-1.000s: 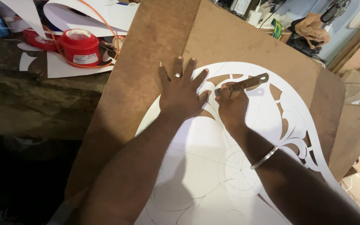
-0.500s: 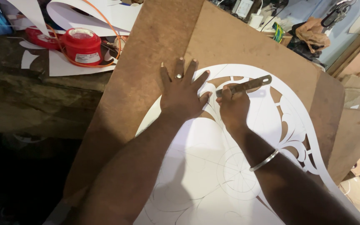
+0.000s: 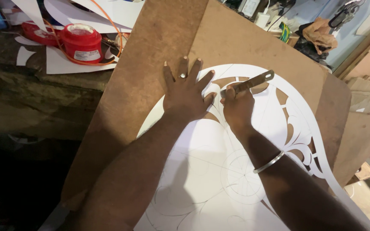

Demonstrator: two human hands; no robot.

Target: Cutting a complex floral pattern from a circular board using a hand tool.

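At ten o'clock from your hands, a red tub (image 3: 81,42) stands on the bench among white paper offcuts (image 3: 71,64); its pale lid is on, so you cannot see what it holds. A second red container (image 3: 39,32) lies just beyond it, contents also hidden.

The white paper stencil (image 3: 219,167) lies flat on the brown board (image 3: 159,55), and both your hands rest on its upper arc. Your left hand (image 3: 185,94) presses down flat, fingers spread wide toward twelve o'clock, gripping nothing; a ring (image 3: 182,75) sits on one finger. Your right hand (image 3: 237,107) is just beside it at three o'clock, fingers curled tight round a metal craft knife (image 3: 253,81), whose handle points to two o'clock. The blade tip is hidden between your hands.
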